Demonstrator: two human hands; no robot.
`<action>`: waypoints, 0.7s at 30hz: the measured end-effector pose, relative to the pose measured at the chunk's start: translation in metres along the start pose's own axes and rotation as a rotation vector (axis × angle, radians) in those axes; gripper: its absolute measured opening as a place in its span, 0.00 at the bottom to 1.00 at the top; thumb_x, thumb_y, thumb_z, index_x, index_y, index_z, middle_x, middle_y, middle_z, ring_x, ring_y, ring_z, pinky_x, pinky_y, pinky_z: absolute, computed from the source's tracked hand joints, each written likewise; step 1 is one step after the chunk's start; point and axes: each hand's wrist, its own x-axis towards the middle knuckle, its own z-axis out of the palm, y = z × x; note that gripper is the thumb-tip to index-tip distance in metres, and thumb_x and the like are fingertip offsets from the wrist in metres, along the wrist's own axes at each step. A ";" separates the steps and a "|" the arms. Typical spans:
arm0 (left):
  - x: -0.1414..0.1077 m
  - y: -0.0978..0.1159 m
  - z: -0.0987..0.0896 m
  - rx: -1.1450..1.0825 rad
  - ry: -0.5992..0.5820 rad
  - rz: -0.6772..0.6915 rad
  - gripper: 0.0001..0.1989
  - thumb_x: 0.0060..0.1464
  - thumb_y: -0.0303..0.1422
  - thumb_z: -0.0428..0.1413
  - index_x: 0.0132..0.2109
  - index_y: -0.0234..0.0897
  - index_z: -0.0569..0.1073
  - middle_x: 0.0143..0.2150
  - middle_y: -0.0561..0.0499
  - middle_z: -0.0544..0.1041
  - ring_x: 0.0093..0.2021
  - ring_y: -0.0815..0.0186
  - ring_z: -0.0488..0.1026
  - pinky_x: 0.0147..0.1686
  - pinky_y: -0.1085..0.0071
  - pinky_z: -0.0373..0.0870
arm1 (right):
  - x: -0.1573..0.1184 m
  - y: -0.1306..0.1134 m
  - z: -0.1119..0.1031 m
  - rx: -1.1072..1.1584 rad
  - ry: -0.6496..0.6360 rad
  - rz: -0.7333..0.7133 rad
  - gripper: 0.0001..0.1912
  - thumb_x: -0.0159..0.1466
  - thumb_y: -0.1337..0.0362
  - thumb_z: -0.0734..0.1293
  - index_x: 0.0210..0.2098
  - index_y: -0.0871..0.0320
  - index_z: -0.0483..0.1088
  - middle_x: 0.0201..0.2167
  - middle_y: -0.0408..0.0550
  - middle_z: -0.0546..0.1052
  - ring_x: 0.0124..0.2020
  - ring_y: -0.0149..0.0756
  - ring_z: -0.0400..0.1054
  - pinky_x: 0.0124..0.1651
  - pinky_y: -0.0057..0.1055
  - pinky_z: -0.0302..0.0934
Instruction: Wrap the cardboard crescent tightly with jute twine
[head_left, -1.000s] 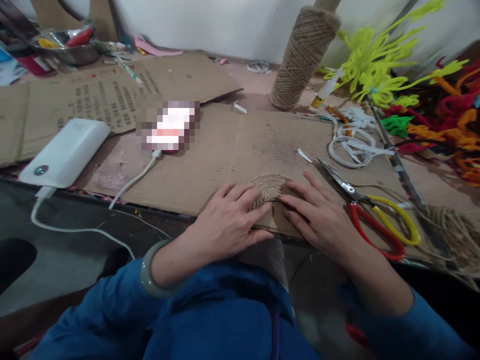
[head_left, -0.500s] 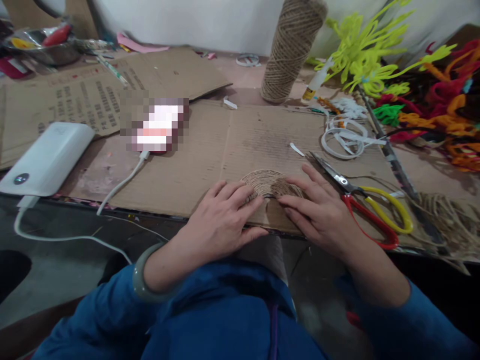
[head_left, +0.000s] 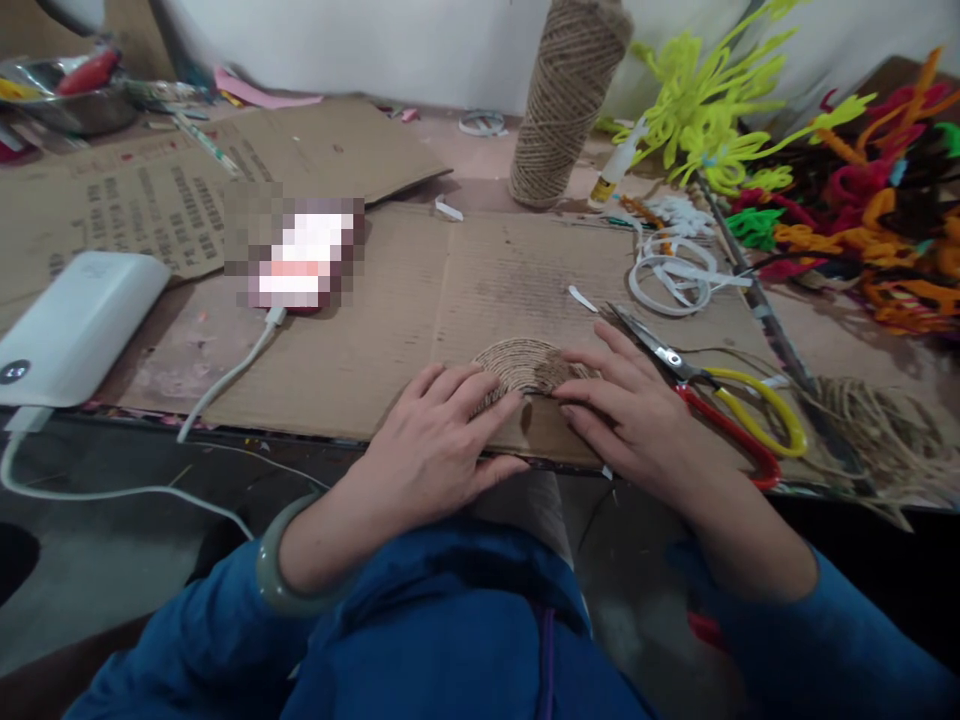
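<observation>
Jute coil (head_left: pixel 519 362) stays under my loosely open left hand (head_left: pixel 435 430) and right hand (head_left: pixel 637 405), nothing visibly gripped, while my view swings right; bare cardboard (head_left: pixel 502 280) lies beyond, tabletop (head_left: pixel 176 365) edge close.

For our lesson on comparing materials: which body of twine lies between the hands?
The flat coil, with the left hand and right hand at its sides. The spool stands farther back; the loose bundle lies right of the scissors.
</observation>
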 end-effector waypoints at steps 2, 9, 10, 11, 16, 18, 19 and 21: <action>0.000 0.000 0.000 -0.003 0.011 -0.001 0.26 0.61 0.49 0.52 0.57 0.34 0.70 0.54 0.39 0.74 0.56 0.50 0.69 0.54 0.53 0.66 | 0.007 -0.003 0.000 0.004 0.014 0.025 0.10 0.67 0.66 0.62 0.38 0.58 0.75 0.50 0.56 0.76 0.66 0.53 0.57 0.66 0.54 0.57; 0.000 0.001 0.000 -0.006 0.033 -0.008 0.22 0.61 0.46 0.53 0.53 0.33 0.70 0.55 0.40 0.74 0.57 0.51 0.69 0.55 0.55 0.66 | 0.035 -0.005 0.012 0.022 -0.077 0.011 0.10 0.65 0.67 0.62 0.35 0.62 0.76 0.46 0.59 0.77 0.63 0.57 0.61 0.65 0.57 0.57; 0.000 0.001 0.000 -0.007 0.029 -0.011 0.22 0.61 0.46 0.52 0.53 0.33 0.70 0.55 0.41 0.74 0.57 0.51 0.69 0.55 0.55 0.66 | 0.037 -0.003 0.013 0.030 -0.096 0.005 0.10 0.65 0.68 0.63 0.34 0.62 0.77 0.45 0.59 0.77 0.63 0.57 0.61 0.65 0.57 0.57; 0.000 0.001 0.000 -0.008 0.026 -0.012 0.22 0.62 0.46 0.52 0.53 0.33 0.70 0.55 0.41 0.74 0.57 0.51 0.69 0.55 0.55 0.66 | 0.039 -0.002 0.014 0.039 -0.111 0.002 0.10 0.64 0.68 0.63 0.34 0.62 0.77 0.44 0.59 0.77 0.62 0.57 0.62 0.65 0.57 0.56; 0.000 0.000 0.001 -0.009 0.025 0.001 0.23 0.61 0.47 0.52 0.54 0.33 0.70 0.56 0.41 0.74 0.58 0.51 0.67 0.56 0.54 0.64 | 0.041 0.003 0.016 0.058 -0.155 0.022 0.11 0.64 0.67 0.63 0.34 0.62 0.77 0.43 0.58 0.77 0.60 0.55 0.64 0.65 0.55 0.56; 0.000 -0.001 0.001 -0.011 0.020 0.000 0.23 0.61 0.47 0.52 0.54 0.33 0.70 0.56 0.41 0.74 0.58 0.51 0.67 0.57 0.54 0.64 | 0.042 0.004 0.015 0.061 -0.186 0.032 0.11 0.65 0.67 0.63 0.34 0.61 0.77 0.42 0.57 0.77 0.60 0.55 0.64 0.65 0.56 0.56; 0.000 -0.001 0.001 -0.013 0.017 0.000 0.23 0.62 0.47 0.52 0.54 0.32 0.70 0.56 0.41 0.74 0.58 0.51 0.68 0.56 0.54 0.64 | 0.043 0.003 0.015 0.059 -0.201 0.037 0.11 0.65 0.67 0.63 0.34 0.61 0.78 0.42 0.57 0.77 0.60 0.55 0.64 0.64 0.56 0.57; 0.000 -0.001 0.000 -0.015 0.012 0.002 0.23 0.62 0.47 0.52 0.53 0.32 0.70 0.56 0.41 0.74 0.57 0.51 0.68 0.56 0.55 0.65 | 0.045 0.002 0.014 0.048 -0.222 0.053 0.11 0.65 0.67 0.63 0.34 0.61 0.78 0.43 0.57 0.77 0.60 0.57 0.64 0.62 0.57 0.58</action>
